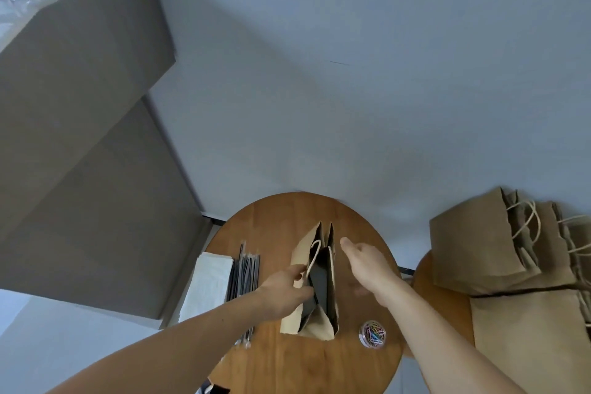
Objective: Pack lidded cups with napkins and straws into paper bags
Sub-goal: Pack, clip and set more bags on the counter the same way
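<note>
Paper bag [315, 325] stands open on the table [287, 368], right of the straws [245, 269]; left hand [286, 289] pinches its left rim; right hand [367, 264] hovers beside it, fingers loose, holding nothing; a one-sided pull could tip or tear the bag.

Bag [319, 323] interior dark, contents unclear; spare bag stack [473, 249] cut off rt edge.

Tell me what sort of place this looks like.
Probably a back-room packing spot for takeaway drinks. A small round table holds an open paper bag, straws and napkins. More bags are stacked at right, and big cardboard boxes stand at left.
</note>
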The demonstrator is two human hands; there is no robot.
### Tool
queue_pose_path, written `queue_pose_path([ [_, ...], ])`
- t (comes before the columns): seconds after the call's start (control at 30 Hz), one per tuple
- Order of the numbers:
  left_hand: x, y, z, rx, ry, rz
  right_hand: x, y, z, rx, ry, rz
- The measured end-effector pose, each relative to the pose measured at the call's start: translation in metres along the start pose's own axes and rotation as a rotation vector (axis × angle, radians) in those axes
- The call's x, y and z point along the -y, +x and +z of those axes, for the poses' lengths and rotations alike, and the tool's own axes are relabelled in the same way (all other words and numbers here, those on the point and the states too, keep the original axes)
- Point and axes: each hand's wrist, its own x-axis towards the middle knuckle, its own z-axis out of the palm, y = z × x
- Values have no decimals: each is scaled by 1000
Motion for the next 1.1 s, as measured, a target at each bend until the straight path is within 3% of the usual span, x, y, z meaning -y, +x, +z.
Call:
queue_pose_path([
  [0.1,1,-2,7,10,-25,-24,-3,-5,17,127,186,61],
  [0.27,-13,-1,26,-54,88,-125,1,-5,33,205,296,-23],
  [0.37,-24,4,31,-181,248,-180,-4,-3,30,173,166,-114],
  [0.47,-31,9,30,-215,301,-161,-11,3,20,125,-118,-294],
  [0.63,-28,13,16,-252,416,-108,-21,15,3,-280,-488,-711],
  [0.73,-29,17,9,-234,567,-48,-26,26,-11,-287,-641,-845],
  [0.87,-36,21,0,-225,751,48,-28,35,-21,-224,-788,-850],
  [1.1,-43,33,-13,-311,707,104,-47,33,-21,-205,-585,-681],
])
